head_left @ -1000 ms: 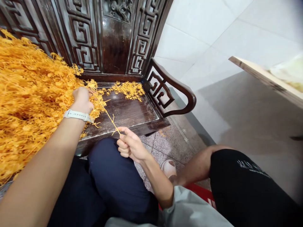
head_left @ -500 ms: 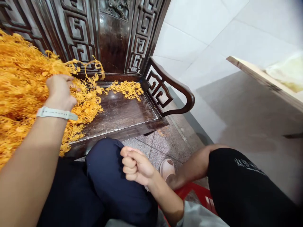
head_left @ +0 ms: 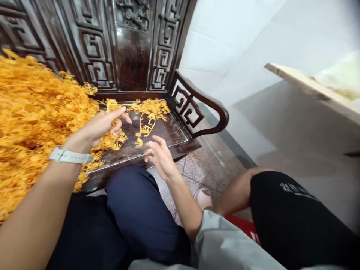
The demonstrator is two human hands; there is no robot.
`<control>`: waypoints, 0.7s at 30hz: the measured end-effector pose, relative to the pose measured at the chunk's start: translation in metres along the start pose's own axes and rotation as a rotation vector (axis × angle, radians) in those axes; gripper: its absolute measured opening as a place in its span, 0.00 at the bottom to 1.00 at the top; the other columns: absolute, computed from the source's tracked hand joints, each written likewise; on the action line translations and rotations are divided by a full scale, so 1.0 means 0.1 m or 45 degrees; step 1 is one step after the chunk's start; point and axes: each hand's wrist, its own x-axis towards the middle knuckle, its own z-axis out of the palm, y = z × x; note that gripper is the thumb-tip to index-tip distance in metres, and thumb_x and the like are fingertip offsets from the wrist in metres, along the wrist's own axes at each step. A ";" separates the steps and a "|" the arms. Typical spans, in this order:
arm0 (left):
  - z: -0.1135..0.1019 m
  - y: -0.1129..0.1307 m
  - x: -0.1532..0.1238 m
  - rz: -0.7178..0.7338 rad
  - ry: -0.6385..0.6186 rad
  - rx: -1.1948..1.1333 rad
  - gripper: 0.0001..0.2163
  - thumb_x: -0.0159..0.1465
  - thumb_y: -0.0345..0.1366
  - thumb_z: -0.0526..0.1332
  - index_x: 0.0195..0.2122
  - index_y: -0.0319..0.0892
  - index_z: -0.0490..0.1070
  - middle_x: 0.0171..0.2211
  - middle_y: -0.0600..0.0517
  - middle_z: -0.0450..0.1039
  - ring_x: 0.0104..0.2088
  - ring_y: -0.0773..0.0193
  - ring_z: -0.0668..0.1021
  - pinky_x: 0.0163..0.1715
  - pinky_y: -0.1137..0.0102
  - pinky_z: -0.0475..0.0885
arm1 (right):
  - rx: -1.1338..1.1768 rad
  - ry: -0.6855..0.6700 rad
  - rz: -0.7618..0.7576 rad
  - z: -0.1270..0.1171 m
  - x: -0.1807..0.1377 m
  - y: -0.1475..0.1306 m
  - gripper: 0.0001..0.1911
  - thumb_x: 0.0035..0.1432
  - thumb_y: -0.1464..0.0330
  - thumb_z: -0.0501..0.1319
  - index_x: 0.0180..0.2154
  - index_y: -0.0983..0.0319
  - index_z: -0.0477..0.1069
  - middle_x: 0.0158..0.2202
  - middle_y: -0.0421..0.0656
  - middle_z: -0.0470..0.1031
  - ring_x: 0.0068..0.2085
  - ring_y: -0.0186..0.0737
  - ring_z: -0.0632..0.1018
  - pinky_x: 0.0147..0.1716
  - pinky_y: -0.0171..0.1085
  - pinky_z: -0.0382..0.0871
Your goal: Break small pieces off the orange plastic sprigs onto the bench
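Observation:
A big heap of orange branched sprigs (head_left: pixel 33 112) covers the left of a dark carved wooden bench (head_left: pixel 157 131). My left hand (head_left: pixel 98 125), with a white watch band on the wrist, reaches over the heap's edge with its fingers stretched out and nothing in them. My right hand (head_left: pixel 160 155) hovers at the seat's front edge, fingers spread and empty. Just beyond both hands a single orange sprig (head_left: pixel 144 129) is blurred above the seat, touching neither hand. A small pile of orange sprigs (head_left: pixel 152 107) lies at the seat's back right corner.
The bench has a carved backrest (head_left: pixel 132 45) and a curved armrest (head_left: pixel 202 108) on the right. My knees in dark trousers (head_left: pixel 135 202) sit before it. Another person's leg in black shorts (head_left: pixel 281 202) and a pale slipper (head_left: pixel 204 198) are at right. A wooden board (head_left: pixel 306 88) juts in.
My left hand came off the heap and opened. My right hand rose from a fist at my knee and opened. A sprig now lies loose between the hands and the small pile.

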 end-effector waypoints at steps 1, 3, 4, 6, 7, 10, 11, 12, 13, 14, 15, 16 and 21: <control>0.02 -0.02 -0.02 0.006 -0.057 0.044 0.22 0.73 0.56 0.60 0.33 0.43 0.81 0.13 0.55 0.55 0.16 0.63 0.64 0.20 0.69 0.65 | -0.051 0.061 -0.040 0.00 0.06 0.02 0.37 0.52 0.59 0.80 0.58 0.54 0.66 0.47 0.40 0.75 0.38 0.35 0.77 0.32 0.35 0.76; 0.07 -0.05 -0.05 0.019 -0.147 0.096 0.24 0.72 0.59 0.60 0.34 0.43 0.81 0.13 0.54 0.59 0.16 0.62 0.66 0.22 0.68 0.66 | -0.113 0.046 -0.064 0.00 0.16 0.06 0.36 0.52 0.58 0.80 0.58 0.54 0.69 0.52 0.42 0.76 0.43 0.37 0.79 0.38 0.37 0.78; 0.10 -0.06 -0.06 0.025 -0.188 0.114 0.24 0.72 0.59 0.60 0.35 0.44 0.81 0.14 0.54 0.60 0.17 0.62 0.66 0.23 0.67 0.67 | -0.096 -0.022 -0.044 0.00 0.18 0.08 0.33 0.54 0.57 0.79 0.57 0.54 0.71 0.53 0.43 0.77 0.44 0.38 0.79 0.40 0.37 0.78; 0.17 -0.09 -0.06 0.043 -0.241 0.148 0.24 0.73 0.59 0.60 0.34 0.44 0.81 0.15 0.54 0.62 0.18 0.63 0.67 0.25 0.67 0.67 | 0.029 -0.175 0.012 0.01 0.21 0.11 0.27 0.57 0.54 0.76 0.53 0.56 0.75 0.54 0.45 0.80 0.46 0.39 0.80 0.43 0.38 0.78; 0.20 -0.10 -0.05 0.056 -0.252 0.170 0.24 0.73 0.59 0.60 0.32 0.44 0.80 0.15 0.54 0.63 0.18 0.63 0.67 0.26 0.66 0.67 | 0.109 -0.226 0.038 0.02 0.21 0.11 0.25 0.58 0.53 0.75 0.52 0.56 0.76 0.54 0.45 0.81 0.46 0.40 0.80 0.44 0.39 0.78; 0.27 -0.12 -0.03 0.090 -0.233 0.220 0.25 0.73 0.56 0.62 0.25 0.44 0.75 0.15 0.53 0.64 0.20 0.64 0.68 0.30 0.66 0.68 | 0.264 -0.273 0.078 0.06 0.20 0.07 0.22 0.64 0.51 0.70 0.52 0.58 0.77 0.51 0.46 0.84 0.44 0.40 0.80 0.43 0.38 0.77; 0.29 -0.12 -0.03 0.095 -0.231 0.228 0.25 0.73 0.55 0.62 0.24 0.44 0.74 0.15 0.54 0.64 0.21 0.64 0.68 0.30 0.67 0.68 | 0.285 -0.268 0.088 0.07 0.20 0.05 0.22 0.66 0.50 0.67 0.51 0.59 0.78 0.50 0.47 0.84 0.43 0.39 0.80 0.42 0.37 0.77; 0.30 -0.11 -0.03 0.095 -0.236 0.234 0.24 0.73 0.54 0.63 0.24 0.44 0.74 0.15 0.54 0.63 0.21 0.64 0.68 0.31 0.67 0.67 | 0.300 -0.255 0.097 0.07 0.21 0.03 0.21 0.68 0.51 0.65 0.51 0.59 0.78 0.48 0.47 0.84 0.42 0.39 0.80 0.41 0.37 0.76; 0.31 -0.11 -0.03 0.095 -0.243 0.237 0.23 0.72 0.52 0.64 0.25 0.43 0.75 0.15 0.55 0.63 0.21 0.65 0.67 0.30 0.67 0.66 | 0.313 -0.236 0.105 0.07 0.22 0.01 0.20 0.70 0.51 0.63 0.50 0.59 0.78 0.46 0.46 0.84 0.40 0.38 0.80 0.40 0.37 0.76; 0.32 -0.11 -0.03 0.095 -0.253 0.240 0.21 0.72 0.51 0.65 0.26 0.43 0.76 0.15 0.56 0.63 0.20 0.66 0.66 0.30 0.68 0.65 | 0.324 -0.215 0.112 0.07 0.23 -0.01 0.19 0.71 0.52 0.62 0.49 0.59 0.78 0.44 0.46 0.84 0.39 0.38 0.79 0.40 0.36 0.76; 0.32 -0.11 -0.03 0.098 -0.268 0.243 0.19 0.72 0.50 0.66 0.28 0.43 0.78 0.15 0.56 0.63 0.20 0.66 0.65 0.29 0.68 0.64 | 0.335 -0.184 0.113 0.06 0.24 -0.03 0.16 0.71 0.54 0.63 0.47 0.59 0.78 0.41 0.44 0.83 0.38 0.37 0.79 0.39 0.36 0.75; 0.33 -0.12 -0.03 0.106 -0.283 0.242 0.19 0.72 0.49 0.66 0.29 0.42 0.80 0.15 0.56 0.64 0.19 0.66 0.65 0.29 0.69 0.64 | 0.345 -0.146 0.109 0.05 0.25 -0.04 0.12 0.71 0.57 0.63 0.45 0.58 0.77 0.39 0.42 0.82 0.36 0.36 0.77 0.38 0.35 0.75; 0.38 -0.21 0.02 0.189 -0.174 0.054 0.21 0.75 0.46 0.64 0.27 0.42 0.81 0.15 0.50 0.69 0.22 0.62 0.73 0.33 0.69 0.69 | 0.327 -0.018 0.044 0.05 0.18 -0.07 0.04 0.65 0.72 0.67 0.39 0.58 0.74 0.31 0.36 0.74 0.30 0.33 0.69 0.32 0.33 0.71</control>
